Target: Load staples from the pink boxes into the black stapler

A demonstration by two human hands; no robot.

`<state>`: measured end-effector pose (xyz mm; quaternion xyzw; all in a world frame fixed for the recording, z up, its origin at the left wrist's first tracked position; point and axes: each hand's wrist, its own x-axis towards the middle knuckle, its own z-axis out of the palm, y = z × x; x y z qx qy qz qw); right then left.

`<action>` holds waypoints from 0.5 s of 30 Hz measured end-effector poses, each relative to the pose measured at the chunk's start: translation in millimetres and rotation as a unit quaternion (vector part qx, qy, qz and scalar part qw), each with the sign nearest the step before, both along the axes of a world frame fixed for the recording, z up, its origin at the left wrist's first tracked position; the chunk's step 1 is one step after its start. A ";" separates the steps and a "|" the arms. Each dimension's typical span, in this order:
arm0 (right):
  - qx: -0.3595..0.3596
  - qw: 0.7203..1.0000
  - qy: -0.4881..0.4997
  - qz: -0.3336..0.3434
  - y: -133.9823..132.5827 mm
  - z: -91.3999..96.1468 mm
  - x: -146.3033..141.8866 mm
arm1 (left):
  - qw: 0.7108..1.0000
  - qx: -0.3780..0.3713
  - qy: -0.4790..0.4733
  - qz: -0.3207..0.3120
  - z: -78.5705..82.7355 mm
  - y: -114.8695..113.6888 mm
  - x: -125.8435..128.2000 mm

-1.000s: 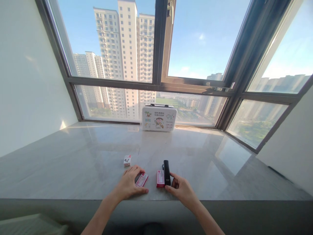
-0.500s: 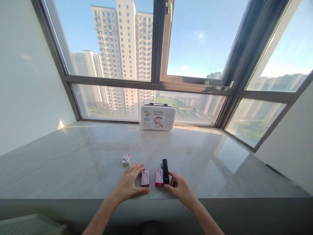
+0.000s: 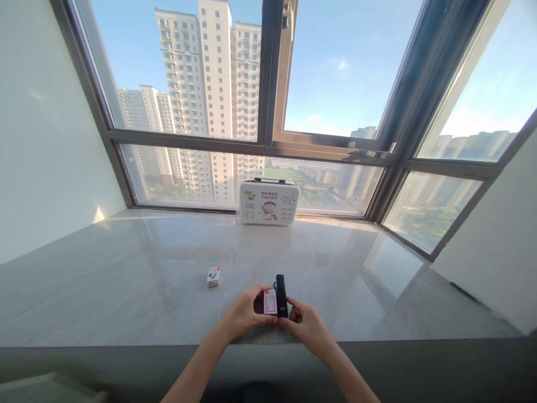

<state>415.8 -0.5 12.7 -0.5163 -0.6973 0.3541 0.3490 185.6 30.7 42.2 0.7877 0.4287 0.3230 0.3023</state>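
A small pink-and-white box (image 3: 270,302) lies near the counter's front edge, beside a black stapler (image 3: 281,295) on its right. My left hand (image 3: 245,313) is closed around the box, fingers at its far end and thumb at its near end. The second such box cannot be made out; the left hand may hide it. My right hand (image 3: 305,322) grips the near end of the stapler between thumb and fingers. Farther to the left, apart from both hands, sits a small white box (image 3: 213,276) with a dark picture on top.
A white case (image 3: 268,202) with cartoon prints and a black handle stands upright against the window at the back. The grey marble-look counter (image 3: 168,302) ends in a straight front edge near my wrists. A dark strip (image 3: 469,295) runs along the right wall.
My left hand has moved right, closing in on the stapler. Two pink-and-white boxes showed before; only one shows now. My right hand stays at the stapler.
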 end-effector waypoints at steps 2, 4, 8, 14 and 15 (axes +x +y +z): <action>-0.004 1.000 -0.001 0.005 -0.1 2.5 -0.7 | 1.000 0.002 -0.016 0.006 -3.0 0.3 2.1; -0.009 1.000 0.001 0.009 -0.1 4.0 -1.2 | 1.000 0.005 -0.023 0.012 -5.6 0.0 2.0; -0.015 1.000 0.008 0.023 1.1 3.5 -0.5 | 0.999 0.019 -0.012 0.022 -6.5 -1.4 1.9; -0.023 1.000 0.014 -0.006 1.3 -5.6 2.9 | 0.998 0.047 -0.009 0.028 -4.3 -4.5 2.9; -0.024 0.999 0.021 -0.017 0.9 -7.2 3.2 | 0.996 0.069 -0.017 0.053 -4.2 -3.1 -1.8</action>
